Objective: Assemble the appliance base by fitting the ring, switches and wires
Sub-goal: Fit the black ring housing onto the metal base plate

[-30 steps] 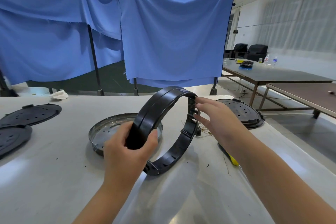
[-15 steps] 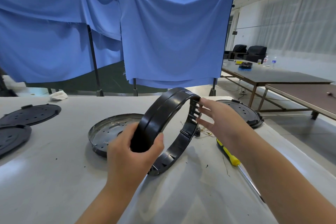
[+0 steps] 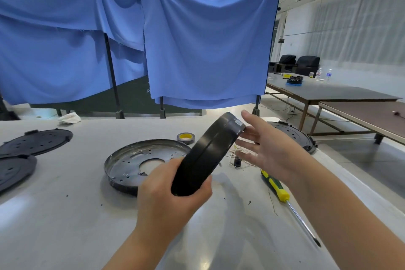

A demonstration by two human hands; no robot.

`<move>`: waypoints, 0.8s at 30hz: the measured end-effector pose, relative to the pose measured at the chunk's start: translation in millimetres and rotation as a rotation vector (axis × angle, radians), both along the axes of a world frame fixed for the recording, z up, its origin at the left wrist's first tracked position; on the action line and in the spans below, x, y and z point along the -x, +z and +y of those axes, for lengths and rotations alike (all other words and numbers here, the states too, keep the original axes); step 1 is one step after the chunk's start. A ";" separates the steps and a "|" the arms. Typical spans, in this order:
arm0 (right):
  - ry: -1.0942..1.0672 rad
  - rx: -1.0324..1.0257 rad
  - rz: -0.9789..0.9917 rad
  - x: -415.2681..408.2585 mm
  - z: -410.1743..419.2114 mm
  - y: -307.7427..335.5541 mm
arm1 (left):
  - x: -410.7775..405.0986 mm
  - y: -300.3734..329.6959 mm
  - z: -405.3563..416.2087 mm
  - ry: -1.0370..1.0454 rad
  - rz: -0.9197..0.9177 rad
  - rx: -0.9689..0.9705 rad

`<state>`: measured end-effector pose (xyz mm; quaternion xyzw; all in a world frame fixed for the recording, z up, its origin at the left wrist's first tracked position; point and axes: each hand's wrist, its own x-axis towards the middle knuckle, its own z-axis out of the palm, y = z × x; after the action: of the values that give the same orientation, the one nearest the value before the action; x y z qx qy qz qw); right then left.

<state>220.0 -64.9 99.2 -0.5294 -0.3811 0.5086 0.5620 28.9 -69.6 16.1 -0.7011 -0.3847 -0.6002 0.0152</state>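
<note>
While gripped low by the left hand [image 3: 173, 201], ring [image 3: 208, 153] edge-on, spread right hand [image 3: 269, 151] touching its top.

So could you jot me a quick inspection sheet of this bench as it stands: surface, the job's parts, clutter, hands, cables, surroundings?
Surface: pale grey table, a few dark specks on it.
Job's things: black ring held tilted above the table; metal base pan lying flat behind it.
Clutter: yellow-handled screwdriver, tape roll, black perforated plates at left, another at right, crumpled rag.
Hands: left hand grips the ring's lower end; right hand, fingers straight, by its upper end.
Cables: thin wires tangled behind the ring.
Surroundings: blue cloth on stands, dark tables, armchairs.
</note>
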 end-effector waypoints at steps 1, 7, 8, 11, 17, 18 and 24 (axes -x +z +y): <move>0.002 0.033 -0.001 -5.3 0.3 -1.3 | -0.8 -1.4 0.7 0.013 0.031 -0.039; 0.110 0.295 0.075 -52.4 -14.3 -15.6 | -14.2 -12.8 -0.2 -0.011 0.313 -0.289; 0.129 0.338 0.096 -60.4 -18.3 -19.8 | -17.3 -15.4 -1.1 -0.031 0.368 -0.312; 0.150 0.418 0.168 -74.6 -26.7 -34.2 | -25.9 -21.8 -4.1 -0.054 0.506 -0.373; 0.100 0.394 0.242 -75.5 -23.7 -60.0 | -31.5 -25.6 -8.4 -0.060 0.606 -0.381; 0.094 0.392 0.249 -74.6 -22.5 -62.7 | -31.7 -26.2 -9.1 -0.062 0.625 -0.380; 0.096 0.382 0.326 -68.1 -19.4 -72.5 | -32.7 -28.2 -10.2 -0.037 0.677 -0.383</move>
<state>288.2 -84.3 26.7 -0.5182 -0.2071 0.6762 0.4810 61.6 -79.8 -12.2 -0.8508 -0.2263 -0.3958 0.2612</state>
